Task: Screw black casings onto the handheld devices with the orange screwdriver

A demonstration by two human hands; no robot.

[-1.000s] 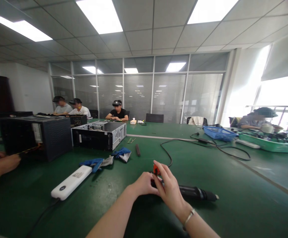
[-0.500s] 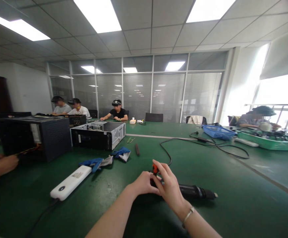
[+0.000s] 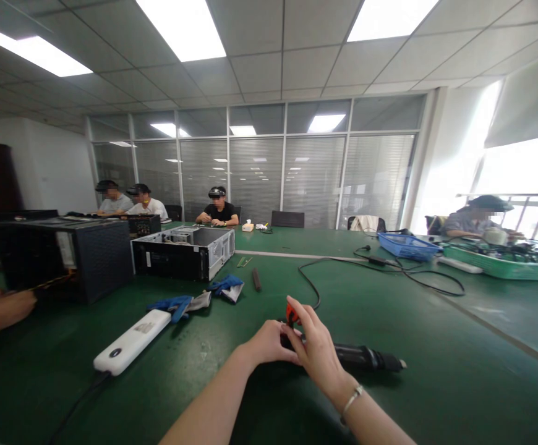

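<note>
Low in the middle, my left hand (image 3: 273,343) curls around the near end of a black electric screwdriver (image 3: 366,356). The tool lies lengthwise over the green table, its metal tip pointing right. Above that end, my right hand (image 3: 315,340) pinches a red-and-black screwdriver (image 3: 291,313) held upright. Its handle shows between the fingers; my fingers hide its lower end and the spot it meets. My two hands touch or nearly touch there. A black cable (image 3: 313,284) runs across the table behind my hands.
A white power strip (image 3: 132,343), blue-grey gloves (image 3: 180,306) and a dark brown bar (image 3: 256,280) lie left. Two computer cases (image 3: 106,253) (image 3: 180,259) stand beyond. A co-worker's hand (image 3: 9,309) is at far left. Blue (image 3: 408,246) and green baskets (image 3: 519,262) sit right.
The red-and-black screwdriver handle and my right fingers have shifted very slightly. My left hand and the black electric screwdriver stay in place. A co-worker across the table has drawn one hand in.
</note>
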